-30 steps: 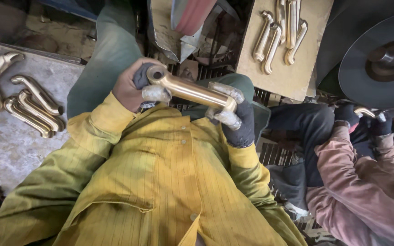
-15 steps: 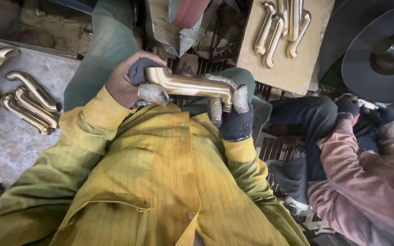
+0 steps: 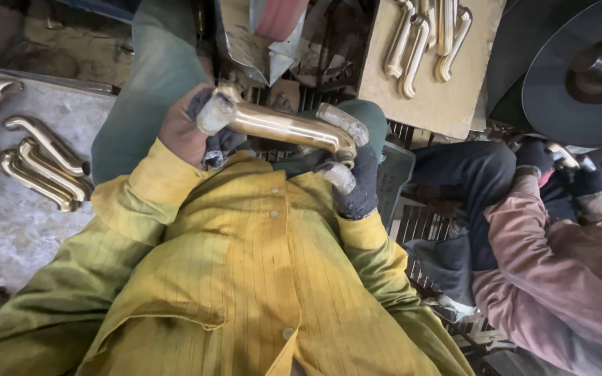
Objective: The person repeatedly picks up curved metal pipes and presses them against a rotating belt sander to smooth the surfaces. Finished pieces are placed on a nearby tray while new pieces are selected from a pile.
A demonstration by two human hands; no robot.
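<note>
Head view: left hand [image 3: 193, 132] closes its grip on one end of the brass pipe [image 3: 283, 127]; gloved right hand [image 3: 357, 177] clamps the bent end. Pipe spans between both grips, above the yellow shirt [image 3: 245, 278]. More pipes [image 3: 40, 163] lie left of the left grip.

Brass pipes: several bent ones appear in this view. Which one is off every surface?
The bent brass pipe gripped by the left hand and right hand over the yellow shirt; the rest lie on surfaces.

Metal-polishing workshop: buffing wheel [image 3: 587, 76], brass spouts [image 3: 43, 163].
</note>
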